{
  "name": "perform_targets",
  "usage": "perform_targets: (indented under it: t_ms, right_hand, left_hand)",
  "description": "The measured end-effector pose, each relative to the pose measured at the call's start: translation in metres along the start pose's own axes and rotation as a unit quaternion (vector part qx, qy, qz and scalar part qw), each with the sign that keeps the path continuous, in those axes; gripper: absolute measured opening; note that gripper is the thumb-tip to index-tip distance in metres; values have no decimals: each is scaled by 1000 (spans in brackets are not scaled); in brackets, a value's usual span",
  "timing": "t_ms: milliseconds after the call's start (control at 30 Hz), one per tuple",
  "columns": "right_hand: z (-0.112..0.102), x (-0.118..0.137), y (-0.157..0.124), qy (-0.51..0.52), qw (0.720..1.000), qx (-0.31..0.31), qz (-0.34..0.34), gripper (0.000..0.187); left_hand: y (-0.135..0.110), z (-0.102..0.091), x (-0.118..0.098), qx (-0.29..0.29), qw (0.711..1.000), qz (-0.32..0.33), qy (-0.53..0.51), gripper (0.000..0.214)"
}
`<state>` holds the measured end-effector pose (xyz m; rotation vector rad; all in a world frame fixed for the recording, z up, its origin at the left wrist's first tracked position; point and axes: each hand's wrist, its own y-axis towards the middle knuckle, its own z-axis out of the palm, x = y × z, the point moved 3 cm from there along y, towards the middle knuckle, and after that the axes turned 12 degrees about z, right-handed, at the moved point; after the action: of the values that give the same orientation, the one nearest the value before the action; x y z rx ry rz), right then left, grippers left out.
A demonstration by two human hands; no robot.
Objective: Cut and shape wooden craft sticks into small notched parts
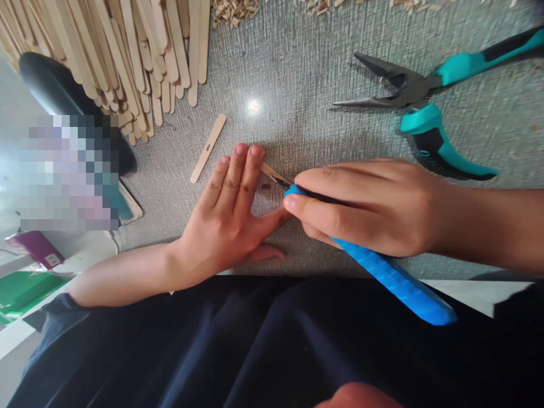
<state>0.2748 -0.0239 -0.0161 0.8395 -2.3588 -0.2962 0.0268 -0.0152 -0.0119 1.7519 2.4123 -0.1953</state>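
Observation:
My right hand [361, 207] is closed round the blue handle of a craft knife [391, 275], its dark blade tip pointing left. The blade meets a wooden craft stick [267, 169] on the table. My left hand [229, 207] lies flat over most of that stick, fingers stretched out and pressing down, so only a short piece shows between the two hands. Beyond my left fingers rests a short craft stick [215, 133] with a small slot cut near its middle.
A heap of craft sticks [165, 51] lies at the upper left, beside a black object [72, 85], partly blurred out. Open long-nose pliers [425, 85] with teal handles lie at the upper right. Wood shavings [236, 11] are along the far edge.

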Motion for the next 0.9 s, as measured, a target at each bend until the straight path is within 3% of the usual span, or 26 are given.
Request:
perform_targets:
  t_ms: [300,467,900]
  right_hand:
    - [-2,2,0,8,1000,-1,6,13]
    - [-3,2,-2,8,1000,8,12,14]
    - [-2,1,-4,17,999,6,26,14]
  left_hand:
    - [-1,1,-1,-4,1000,-3,23,97]
    - [-1,1,-1,-9,1000,0,28,105]
    - [0,1,-1,0,1000,-12,-10,103]
